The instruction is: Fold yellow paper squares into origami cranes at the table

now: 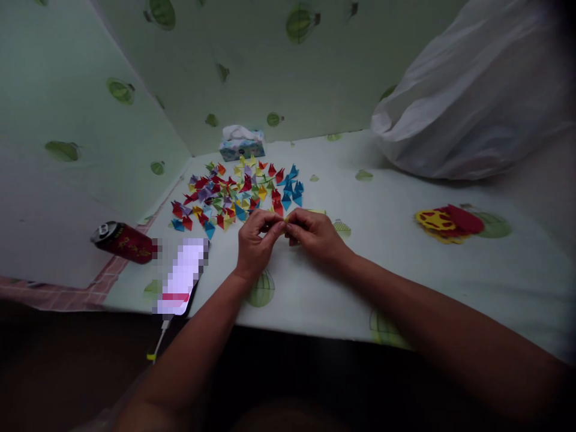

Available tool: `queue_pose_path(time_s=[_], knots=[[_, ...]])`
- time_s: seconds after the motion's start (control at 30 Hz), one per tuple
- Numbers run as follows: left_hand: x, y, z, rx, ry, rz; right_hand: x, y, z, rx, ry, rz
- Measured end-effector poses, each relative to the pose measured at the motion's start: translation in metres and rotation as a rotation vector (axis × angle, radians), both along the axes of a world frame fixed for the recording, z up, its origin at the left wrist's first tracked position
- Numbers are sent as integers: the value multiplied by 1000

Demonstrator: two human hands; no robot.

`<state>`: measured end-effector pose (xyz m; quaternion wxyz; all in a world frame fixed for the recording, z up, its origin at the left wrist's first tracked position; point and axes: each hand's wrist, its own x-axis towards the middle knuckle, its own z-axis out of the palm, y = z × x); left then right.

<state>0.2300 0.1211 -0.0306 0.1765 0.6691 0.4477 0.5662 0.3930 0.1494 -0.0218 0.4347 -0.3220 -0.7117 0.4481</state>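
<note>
Over the middle of the table my left hand [257,239] and my right hand [318,234] meet, thumbs and fingertips pinched together. Between the fingertips shows a small bit of yellow paper [287,219]; the fingers cover most of it, so its folded shape cannot be made out. A pale yellow edge [319,211] shows just behind my right hand. Just beyond my hands lies a spread of small folded paper figures [225,195] in red, blue, yellow, green, purple and orange. The closest ones lie right behind my left hand.
A tissue box [243,147] stands at the back against the wall. On the left are a red drink can [123,242] and a lit phone [184,276] with a cable. A large white plastic bag [454,114] and red and yellow cut-out pieces [450,222] are on the right.
</note>
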Motion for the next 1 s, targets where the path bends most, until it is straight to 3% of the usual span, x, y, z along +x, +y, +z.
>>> queue_pose_path(time_s=[0.43, 0.7, 1.0], knots=[[0, -1, 3, 117, 253, 44, 0, 0, -1, 188, -154, -49], [1, -2, 1, 72, 145, 36, 0, 1, -2, 193, -182, -43], [1, -3, 3, 100, 201, 62, -1, 0, -3, 245, -213, -54]])
